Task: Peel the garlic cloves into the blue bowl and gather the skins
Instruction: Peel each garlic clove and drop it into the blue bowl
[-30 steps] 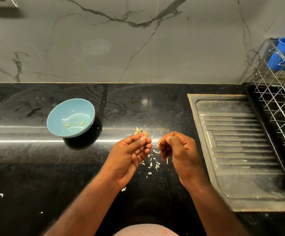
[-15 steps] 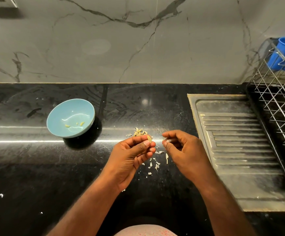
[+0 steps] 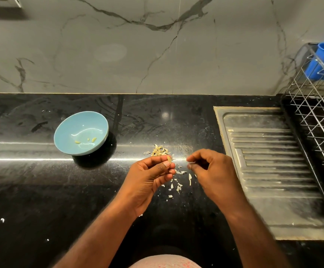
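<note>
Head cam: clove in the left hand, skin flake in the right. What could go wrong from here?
1. The left hand pinches the garlic clove only at its fingertips, and the blue bowl sits off to the left; the clove could slip on the way.
2. Skins lie scattered beside the clove pile; sweeping them up may drag cloves along.
3. The right hand pinches a thin skin flake; it may cling or drift. Stray flecks far left could be missed.

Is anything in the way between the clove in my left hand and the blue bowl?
Nothing visible. Bare counter lies between the clove in the left hand and the blue bowl; the clove pile lies low beside that hand.
</note>
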